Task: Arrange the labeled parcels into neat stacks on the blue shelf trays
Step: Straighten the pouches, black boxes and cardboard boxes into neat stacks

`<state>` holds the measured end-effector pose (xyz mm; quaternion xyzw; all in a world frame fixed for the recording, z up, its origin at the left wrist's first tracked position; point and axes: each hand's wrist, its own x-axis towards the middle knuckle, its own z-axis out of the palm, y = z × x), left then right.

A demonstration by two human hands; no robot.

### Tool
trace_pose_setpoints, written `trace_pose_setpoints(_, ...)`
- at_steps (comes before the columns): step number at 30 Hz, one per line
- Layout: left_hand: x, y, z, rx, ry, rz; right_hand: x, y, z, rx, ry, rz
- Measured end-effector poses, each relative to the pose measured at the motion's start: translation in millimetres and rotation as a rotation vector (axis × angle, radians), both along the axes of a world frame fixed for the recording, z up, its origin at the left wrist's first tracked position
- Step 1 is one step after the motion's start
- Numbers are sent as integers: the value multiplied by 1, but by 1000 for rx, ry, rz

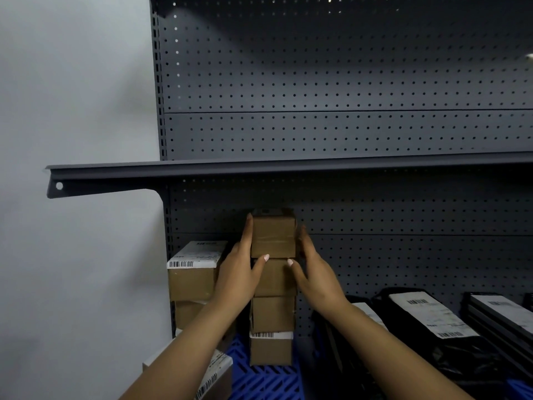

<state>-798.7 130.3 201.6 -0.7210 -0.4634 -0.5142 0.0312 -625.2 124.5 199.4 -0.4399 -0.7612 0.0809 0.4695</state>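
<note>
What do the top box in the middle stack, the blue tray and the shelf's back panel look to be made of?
Top box: brown corrugated cardboard, matte, with a glossy strip of clear tape across its front. Blue tray: likely moulded plastic, judging by its saturated colour and open slatted grid. Back panel: apparently painted sheet metal, dark grey and satin, punched with regular holes.

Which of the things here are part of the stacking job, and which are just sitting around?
Part of the job:
- top brown cardboard parcel, between left hand and right hand
- column of brown cardboard parcels under it
- blue slatted plastic tray
- labelled cardboard stack to the left

Just there:
- black plastic mailer bags
- empty grey metal shelf above
- grey pegboard back panel
</note>
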Motion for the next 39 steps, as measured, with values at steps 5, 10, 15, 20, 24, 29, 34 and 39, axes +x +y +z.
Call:
trace_pose_setpoints(5,2,-4,-8,103,135,140,7,-3,-14,268,-289,-158)
trace_pose_setpoints(10,-4,-6,-30,212,481,312,15,-3,-30,317,-519,-287)
trace_pose_setpoints(15,-5,-1,-33,143,559,369,16,2,-32,229,-570,-307)
trace_pose_setpoints(20,-6,-9,-27,108,571,352,17,1,-33,197,-573,-254)
trace_pose_setpoints(24,-13,-27,-24,89,550,319,18,-12,-29,215,-556,-167)
trace_pose_setpoints(29,-32,-61,-37,50,515,295,21,-33,-34,257,-553,-51)
trace_pose_setpoints(34,-62,-93,-65,-48,512,380,14,-48,-56,217,-579,58)
trace_pose_setpoints(39,-96,-122,-104,-199,500,465,-6,-57,-86,122,-642,163)
